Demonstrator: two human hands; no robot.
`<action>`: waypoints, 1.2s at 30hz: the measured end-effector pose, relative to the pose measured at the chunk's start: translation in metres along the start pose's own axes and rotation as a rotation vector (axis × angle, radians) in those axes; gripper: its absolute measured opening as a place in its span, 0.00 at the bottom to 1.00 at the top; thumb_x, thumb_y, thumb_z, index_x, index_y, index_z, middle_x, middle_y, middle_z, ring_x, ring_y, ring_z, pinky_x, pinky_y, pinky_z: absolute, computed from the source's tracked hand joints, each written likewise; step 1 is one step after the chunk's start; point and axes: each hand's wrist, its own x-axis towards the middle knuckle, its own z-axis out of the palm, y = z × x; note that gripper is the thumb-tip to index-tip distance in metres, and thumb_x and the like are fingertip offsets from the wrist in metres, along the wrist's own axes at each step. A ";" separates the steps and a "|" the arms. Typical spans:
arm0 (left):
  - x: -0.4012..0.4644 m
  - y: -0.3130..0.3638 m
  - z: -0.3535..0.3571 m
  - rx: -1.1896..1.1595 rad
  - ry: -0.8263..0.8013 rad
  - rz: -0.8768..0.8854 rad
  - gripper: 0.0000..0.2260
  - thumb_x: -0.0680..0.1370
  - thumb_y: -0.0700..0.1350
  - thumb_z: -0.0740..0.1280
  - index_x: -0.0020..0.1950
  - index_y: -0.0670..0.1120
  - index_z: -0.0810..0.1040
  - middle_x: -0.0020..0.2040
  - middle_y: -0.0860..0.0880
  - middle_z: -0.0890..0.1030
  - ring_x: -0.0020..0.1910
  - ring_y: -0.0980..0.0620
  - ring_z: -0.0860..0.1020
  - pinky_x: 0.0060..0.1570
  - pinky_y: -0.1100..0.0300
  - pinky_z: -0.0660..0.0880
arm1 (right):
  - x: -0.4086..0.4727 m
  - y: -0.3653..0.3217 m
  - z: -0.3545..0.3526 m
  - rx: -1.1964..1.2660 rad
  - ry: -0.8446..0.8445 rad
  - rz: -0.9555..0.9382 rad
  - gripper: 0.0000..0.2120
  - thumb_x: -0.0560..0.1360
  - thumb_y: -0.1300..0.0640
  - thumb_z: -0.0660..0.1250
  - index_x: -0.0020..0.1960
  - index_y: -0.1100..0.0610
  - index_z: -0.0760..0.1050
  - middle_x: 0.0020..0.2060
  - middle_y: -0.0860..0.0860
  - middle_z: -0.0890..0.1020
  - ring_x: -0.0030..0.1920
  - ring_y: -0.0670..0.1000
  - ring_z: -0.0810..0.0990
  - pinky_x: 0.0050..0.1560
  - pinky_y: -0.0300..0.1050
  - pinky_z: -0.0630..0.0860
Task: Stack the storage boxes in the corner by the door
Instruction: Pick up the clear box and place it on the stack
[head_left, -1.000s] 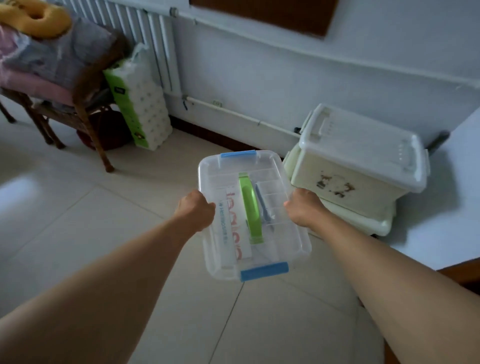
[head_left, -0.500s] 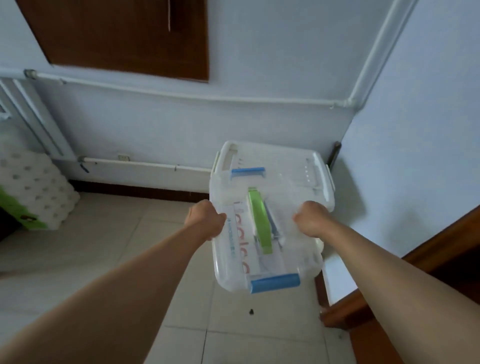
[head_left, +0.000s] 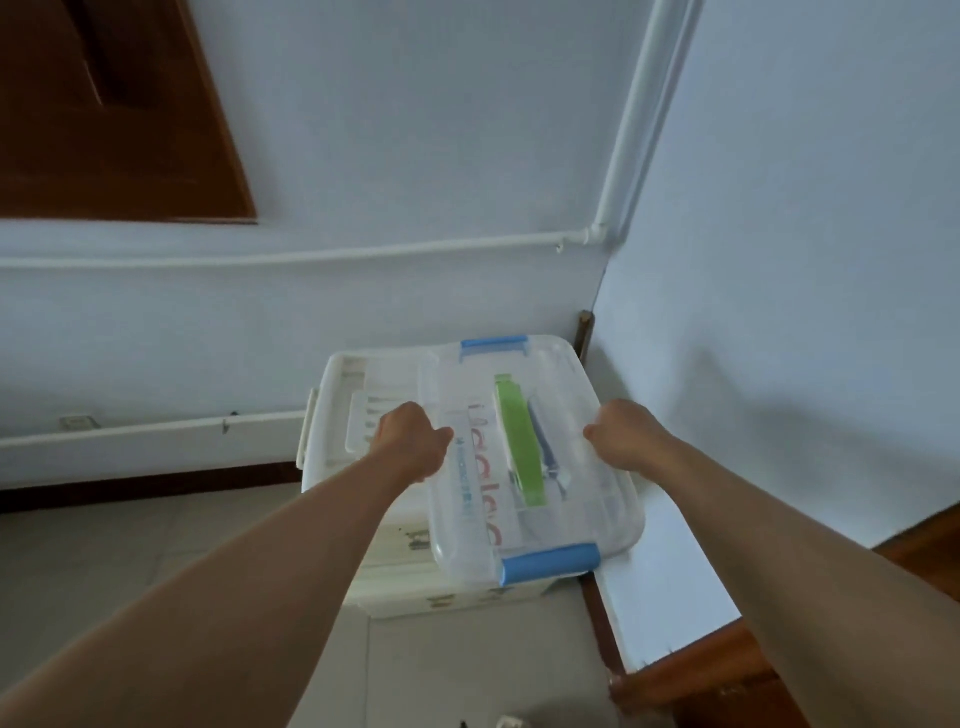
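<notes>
I hold a small clear storage box (head_left: 597, 499) with blue end latches and a green lid handle. My left hand (head_left: 410, 441) grips its left side and my right hand (head_left: 623, 436) grips its right side. The box hovers over the right part of the lid of a larger cream storage box (head_left: 363, 415), which stands in the corner on another cream box (head_left: 415, 597). Whether the clear box touches that lid I cannot tell.
A white pipe (head_left: 311, 254) runs along the back wall and up the corner. A lower white pipe (head_left: 156, 434) runs above the dark skirting. A brown wooden door frame (head_left: 701, 670) stands at the right. A brown panel (head_left: 104, 104) hangs upper left. Tiled floor (head_left: 78, 571) lies at the left.
I have stepped closer to the corner and carried the clear box forward, from in front of the cream stack to above its lid. The chair and tissue pack have left the view.
</notes>
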 end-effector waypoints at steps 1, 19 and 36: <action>0.012 0.007 0.003 -0.003 0.001 0.000 0.12 0.78 0.48 0.64 0.52 0.39 0.73 0.47 0.42 0.77 0.47 0.42 0.81 0.51 0.48 0.80 | 0.013 0.002 -0.004 0.001 -0.004 0.000 0.16 0.79 0.58 0.58 0.59 0.69 0.73 0.59 0.64 0.77 0.57 0.61 0.77 0.44 0.40 0.65; 0.176 0.082 0.058 0.128 -0.022 -0.123 0.19 0.77 0.46 0.64 0.65 0.39 0.70 0.62 0.41 0.76 0.60 0.42 0.75 0.52 0.55 0.73 | 0.203 0.035 -0.007 0.087 -0.171 0.018 0.15 0.79 0.58 0.59 0.60 0.68 0.73 0.50 0.60 0.78 0.50 0.58 0.77 0.39 0.38 0.67; 0.208 0.074 0.069 0.131 -0.025 -0.177 0.18 0.78 0.43 0.61 0.66 0.39 0.67 0.62 0.40 0.74 0.59 0.41 0.75 0.56 0.50 0.75 | 0.232 0.022 0.004 0.061 -0.186 -0.002 0.13 0.80 0.57 0.60 0.59 0.65 0.73 0.42 0.53 0.73 0.38 0.49 0.73 0.35 0.38 0.67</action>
